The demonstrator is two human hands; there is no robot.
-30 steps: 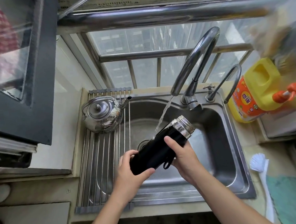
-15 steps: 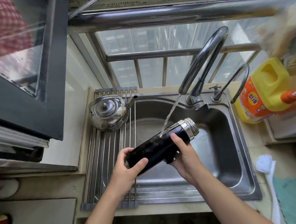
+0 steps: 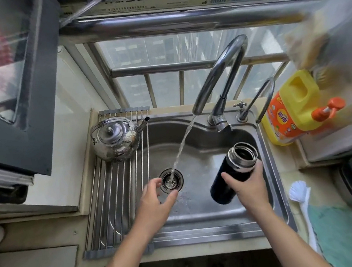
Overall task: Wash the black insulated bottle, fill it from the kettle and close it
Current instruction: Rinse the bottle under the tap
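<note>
The black insulated bottle [image 3: 229, 176] has a steel threaded neck and no lid; its open mouth points up and to the right. My right hand [image 3: 247, 183] grips its body over the right half of the steel sink [image 3: 276, 185]. My left hand [image 3: 155, 200] is empty with fingers spread, just beside the drain [image 3: 171, 180], close to the falling water. The tap [image 3: 219, 76] runs, and its stream lands in the drain. A shiny steel kettle [image 3: 115, 138] stands on the roll-up rack [image 3: 112, 200] at the sink's left.
A yellow detergent jug [image 3: 290, 109] with an orange pump stands right of the sink. A white dish brush [image 3: 299, 193] and a green cloth [image 3: 336, 233] lie on the right counter. An open window frame [image 3: 26, 108] juts in at upper left.
My left hand let go of the bottle and dropped toward the drain. My right hand carried the bottle to the right, out of the stream, and turned it more upright.
</note>
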